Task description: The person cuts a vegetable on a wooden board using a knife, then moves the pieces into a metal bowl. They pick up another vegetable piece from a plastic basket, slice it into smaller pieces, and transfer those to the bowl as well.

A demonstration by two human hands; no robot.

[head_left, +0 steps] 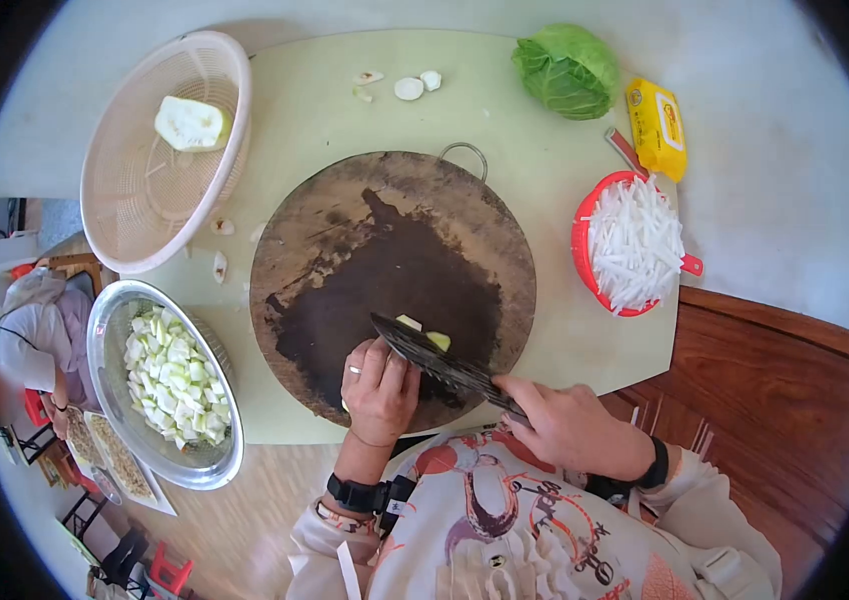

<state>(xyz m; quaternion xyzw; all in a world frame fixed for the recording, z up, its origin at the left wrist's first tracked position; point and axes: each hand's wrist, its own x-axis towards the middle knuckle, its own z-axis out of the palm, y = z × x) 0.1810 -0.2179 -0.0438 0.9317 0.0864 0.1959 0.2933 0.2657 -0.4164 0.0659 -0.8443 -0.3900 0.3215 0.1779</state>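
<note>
My right hand [575, 430] is wrapped round the handle of a dark-bladed kitchen knife [435, 365]. The blade slants across the lower part of a round wooden chopping board [300, 220], which has a large wet patch. Close against the blade, my left hand [382, 390] presses down with curled fingers. A pale green edge of a gourd piece shows beside it; the rest is hidden under the hand. Cut gourd pieces [439, 341] lie just beyond the blade.
A pink basket [115, 160] holds a peeled gourd chunk [192, 125]. Cut gourd fills a metal colander [230, 455]. To the right are a cabbage [570, 72], a yellow wipes pack [657, 128] and a red colander [581, 240] of white strips. Another person [30, 340] works at left.
</note>
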